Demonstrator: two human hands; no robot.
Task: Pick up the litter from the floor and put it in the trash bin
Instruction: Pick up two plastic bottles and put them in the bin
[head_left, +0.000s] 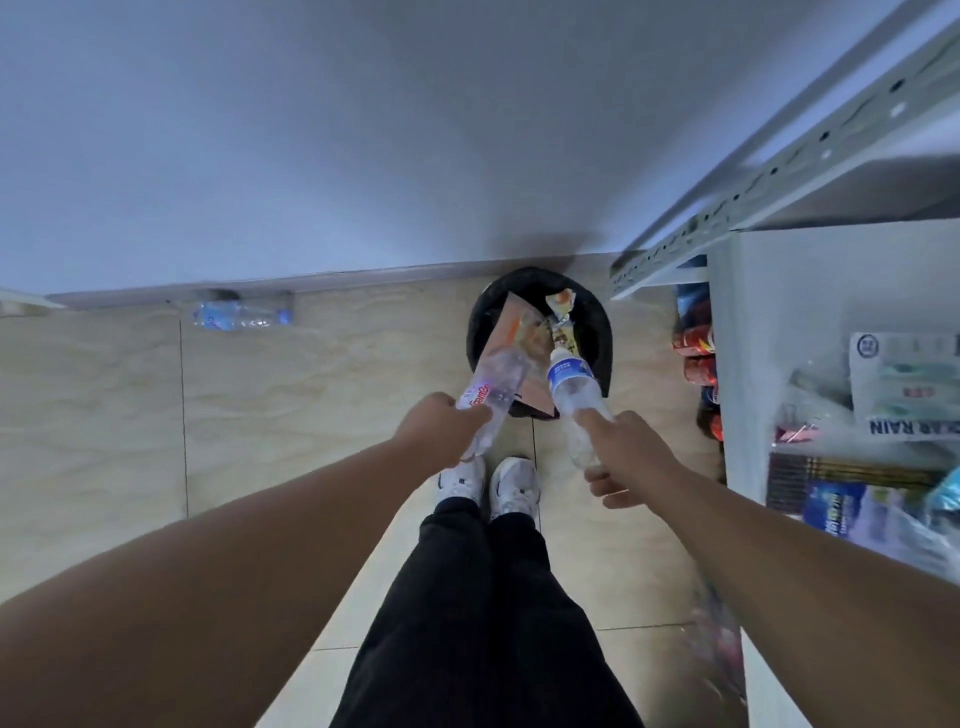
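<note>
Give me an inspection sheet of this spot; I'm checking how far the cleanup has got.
Surface: tan tiled floor, wall and skirting behind.
Job's things: black trash bin against the wall, wrappers inside; one clear bottle lies by the skirting, not yet collected.
Clutter: nothing else seen on the floor.
Grips: left hand shut on a red-labelled bottle; right hand shut on a blue-labelled bottle, both at the bin's near rim.
Cables: nothing seen.
Surroundings: metal shelf unit at right, stocked with cans and packets.
</note>
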